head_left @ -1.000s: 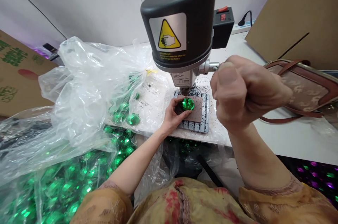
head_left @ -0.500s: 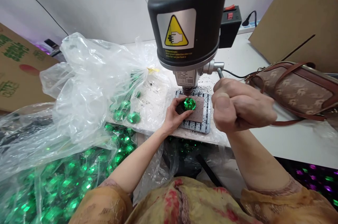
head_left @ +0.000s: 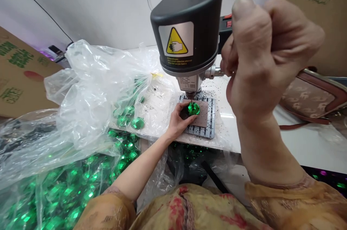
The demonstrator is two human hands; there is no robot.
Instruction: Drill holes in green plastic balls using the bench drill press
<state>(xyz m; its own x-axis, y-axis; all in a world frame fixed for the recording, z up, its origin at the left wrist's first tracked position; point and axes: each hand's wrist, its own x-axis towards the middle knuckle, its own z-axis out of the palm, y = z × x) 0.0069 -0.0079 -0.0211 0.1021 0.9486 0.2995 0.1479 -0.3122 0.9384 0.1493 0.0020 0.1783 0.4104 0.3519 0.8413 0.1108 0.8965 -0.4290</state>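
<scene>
- Right hand [head_left: 271, 56] has swung up since the last frame, from below the lever [head_left: 218, 72] to beside the drill [head_left: 187, 38]; now covers part of the switch box [head_left: 225, 33] and handbag [head_left: 314, 96].
- Table [head_left: 306, 143]: white, dark specks scattered round the slotted plate [head_left: 210, 128]. Brown pad [head_left: 202, 118] on the plate.
- Plastic bag [head_left: 84, 89] at left, green balls in and under it.
- Room: pale wall [head_left: 108, 2] behind, cardboard box [head_left: 24, 74] at left, another at far right.
- Right hand: tight fist at the lever, bar mostly hidden behind it.
- Left hand [head_left: 180, 119]: half open, thumb and finger pinching a green faceted ball [head_left: 194, 109] from its left side.
- Ball: on the pad, under the drill bit; can't tell if bit touches. Left hand and ball unchanged from before.
</scene>
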